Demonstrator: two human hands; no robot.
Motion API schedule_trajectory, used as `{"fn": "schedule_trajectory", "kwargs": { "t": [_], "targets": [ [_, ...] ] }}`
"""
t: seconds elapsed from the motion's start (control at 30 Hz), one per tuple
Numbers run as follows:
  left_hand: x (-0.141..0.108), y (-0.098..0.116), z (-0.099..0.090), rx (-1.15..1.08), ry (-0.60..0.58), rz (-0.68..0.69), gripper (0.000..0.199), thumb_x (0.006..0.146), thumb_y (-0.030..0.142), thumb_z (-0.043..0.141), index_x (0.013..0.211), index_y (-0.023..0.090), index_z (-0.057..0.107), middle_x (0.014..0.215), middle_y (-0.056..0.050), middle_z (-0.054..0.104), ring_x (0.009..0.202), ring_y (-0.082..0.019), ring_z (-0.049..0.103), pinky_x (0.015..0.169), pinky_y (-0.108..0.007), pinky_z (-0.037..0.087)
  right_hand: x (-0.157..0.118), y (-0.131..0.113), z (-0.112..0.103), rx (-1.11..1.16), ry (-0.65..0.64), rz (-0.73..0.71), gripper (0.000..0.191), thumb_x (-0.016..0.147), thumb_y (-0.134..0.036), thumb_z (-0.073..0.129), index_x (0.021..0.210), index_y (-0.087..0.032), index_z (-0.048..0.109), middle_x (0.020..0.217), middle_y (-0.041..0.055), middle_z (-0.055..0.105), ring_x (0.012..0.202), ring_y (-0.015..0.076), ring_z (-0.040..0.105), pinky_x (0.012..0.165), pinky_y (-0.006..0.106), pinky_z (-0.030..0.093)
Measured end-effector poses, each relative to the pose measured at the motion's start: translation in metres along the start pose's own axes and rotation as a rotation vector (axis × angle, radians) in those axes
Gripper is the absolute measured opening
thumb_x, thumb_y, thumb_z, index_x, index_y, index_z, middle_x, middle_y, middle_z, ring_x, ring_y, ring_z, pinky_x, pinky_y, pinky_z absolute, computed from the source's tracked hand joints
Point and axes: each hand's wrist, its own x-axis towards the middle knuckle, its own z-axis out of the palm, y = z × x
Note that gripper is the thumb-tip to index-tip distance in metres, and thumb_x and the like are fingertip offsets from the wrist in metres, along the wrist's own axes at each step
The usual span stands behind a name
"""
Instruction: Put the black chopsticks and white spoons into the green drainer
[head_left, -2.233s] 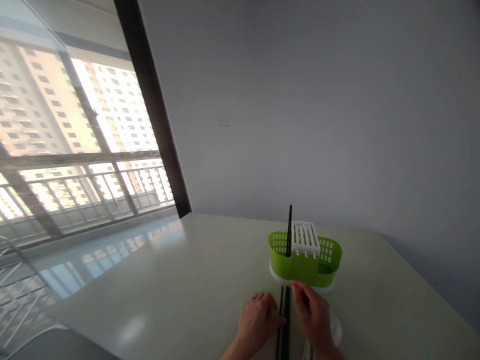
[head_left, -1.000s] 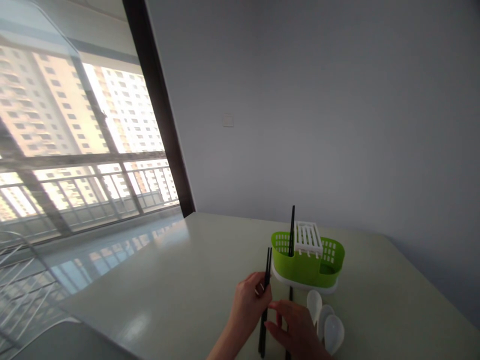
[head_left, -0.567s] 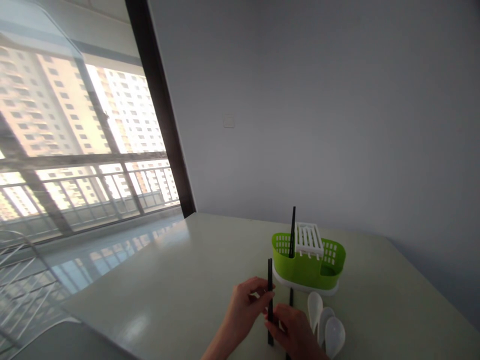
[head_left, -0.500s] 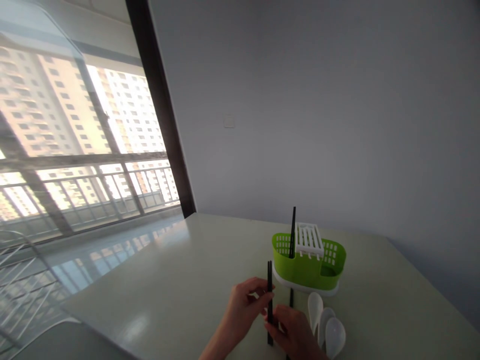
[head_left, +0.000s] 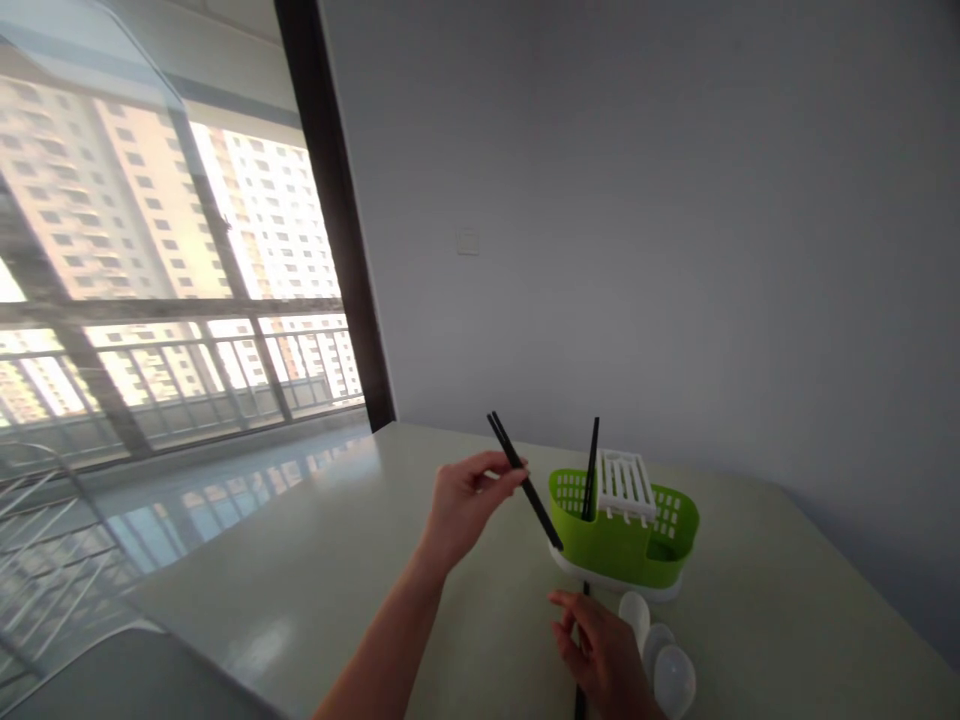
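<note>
Chopsticks (head_left: 541,510) slant in the air, lower ends at the left end of the green basket (head_left: 611,555); contact unclear. Left hand (head_left: 461,505) pinches them, thumb against fingers. Right hand (head_left: 604,645), fingers parted, half curled, above a black stick (head_left: 586,589). Spoons (head_left: 675,682) just right. Table (head_left: 337,560) runs wide leftward; back edge by the wall (head_left: 637,250).

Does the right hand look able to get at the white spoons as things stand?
Probably yes: the right hand appears to hold nothing, and the white spoons lie close beside it on the table, with nothing seen in between, though their handles are mostly out of sight.
</note>
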Motion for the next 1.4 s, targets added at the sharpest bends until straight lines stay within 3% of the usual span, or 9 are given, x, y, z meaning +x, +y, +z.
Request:
{"fn": "schedule_trajectory", "kwargs": {
  "t": [0.1,0.23,0.37,0.5,0.83,1.4],
  "targets": [
    [0.039,-0.004,0.019,-0.020,0.037,0.095,0.027,0.073,0.039,0.063,0.085,0.017,0.071,0.077,-0.001,0.070,0.059,-0.010,0.060,0.056,-0.020,0.050,0.001,0.003,-0.002,-0.025,0.013,-0.027,0.022,0.088,-0.024,0.047,0.109,-0.023,0.051,0.077,-0.0012,0.061,0.066,0.0135,0.060,0.062,0.023,0.047],
    [0.074,-0.034,0.063,0.037,-0.078,0.102,0.024,0.075,0.036,0.061,0.086,0.017,0.071,0.078,-0.001,0.071,0.067,-0.012,0.063,0.064,-0.021,0.051,0.002,0.005,0.001,-0.083,0.026,-0.114,0.018,0.087,-0.022,0.046,0.103,-0.022,0.054,0.074,-0.0006,0.062,0.068,0.0136,0.061,0.065,0.023,0.047],
    [0.085,-0.066,0.098,0.177,-0.186,0.073,0.021,0.075,0.032,0.060,0.086,0.017,0.070,0.080,-0.001,0.071,0.073,-0.013,0.064,0.070,-0.021,0.049,0.001,0.008,0.006,-0.143,0.064,-0.177,0.014,0.086,-0.020,0.044,0.091,-0.022,0.057,0.068,-0.0011,0.061,0.061,0.0127,0.060,0.059,0.020,0.045],
    [0.088,-0.084,0.117,0.213,-0.223,0.072,0.019,0.073,0.030,0.063,0.084,0.016,0.071,0.077,-0.001,0.071,0.073,-0.013,0.065,0.070,-0.020,0.047,0.000,0.013,0.013,-0.180,0.093,-0.207,0.014,0.084,-0.017,0.043,0.084,-0.023,0.056,0.064,-0.0018,0.059,0.057,0.0114,0.058,0.056,0.019,0.042],
    [0.094,-0.100,0.140,0.255,-0.303,0.037,0.021,0.072,0.031,0.063,0.085,0.016,0.071,0.077,-0.001,0.071,0.073,-0.013,0.064,0.068,-0.020,0.046,-0.001,0.020,0.023,-0.219,0.129,-0.274,0.013,0.081,-0.014,0.046,0.082,-0.023,0.054,0.061,-0.0032,0.057,0.055,0.0112,0.055,0.055,0.019,0.039],
    [0.099,-0.121,0.150,0.241,-0.347,-0.034,0.023,0.074,0.029,0.059,0.088,0.013,0.069,0.075,-0.001,0.070,0.065,-0.011,0.063,0.061,-0.020,0.047,-0.004,0.025,0.027,-0.275,0.023,-0.241,0.014,0.078,-0.013,0.050,0.083,-0.023,0.056,0.063,-0.0034,0.060,0.057,0.0120,0.057,0.056,0.021,0.039]
  ]
}}
